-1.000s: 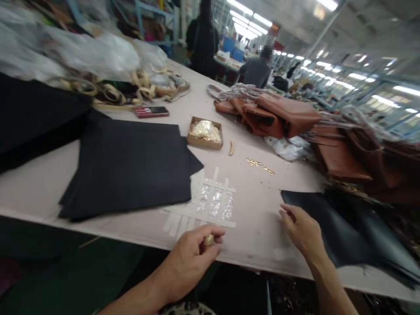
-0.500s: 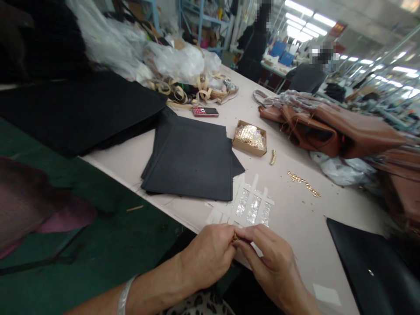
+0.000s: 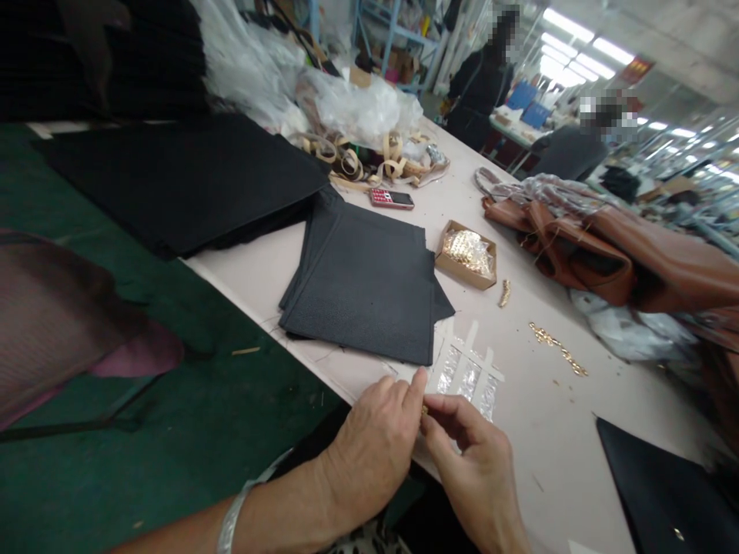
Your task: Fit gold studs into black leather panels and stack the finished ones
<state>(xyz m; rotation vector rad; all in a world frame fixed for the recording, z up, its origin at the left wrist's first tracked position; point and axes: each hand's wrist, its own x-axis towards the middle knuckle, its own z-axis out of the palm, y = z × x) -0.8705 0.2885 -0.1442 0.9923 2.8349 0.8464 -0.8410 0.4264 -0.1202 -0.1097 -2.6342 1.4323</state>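
My left hand [image 3: 378, 442] and my right hand [image 3: 473, 454] meet at the table's near edge, fingers closed. Between their fingertips shows a small gold piece [image 3: 425, 411], pinched by my right thumb and index finger; the left fingers touch it too, partly hidden. Just beyond lie clear plastic strips with pale tape [image 3: 469, 369]. A stack of black panels [image 3: 369, 281] is behind my left hand. Farther right are an open cardboard box [image 3: 467, 271] of bagged gold pieces, a short gold row [image 3: 505, 293] and scattered gold pieces [image 3: 557, 348].
Large black sheets [image 3: 196, 181] cover the table's left part. A red phone [image 3: 392, 199] lies near plastic bags [image 3: 369, 108] and tape loops. Brown bags [image 3: 652, 254] are piled at right, above a black panel [image 3: 663, 485]. Two people [image 3: 476, 92] are in the background.
The view has shifted, so the table items appear farther right and slightly lower. My left index finger has lifted and points upward; the hands remain together at the gold piece.
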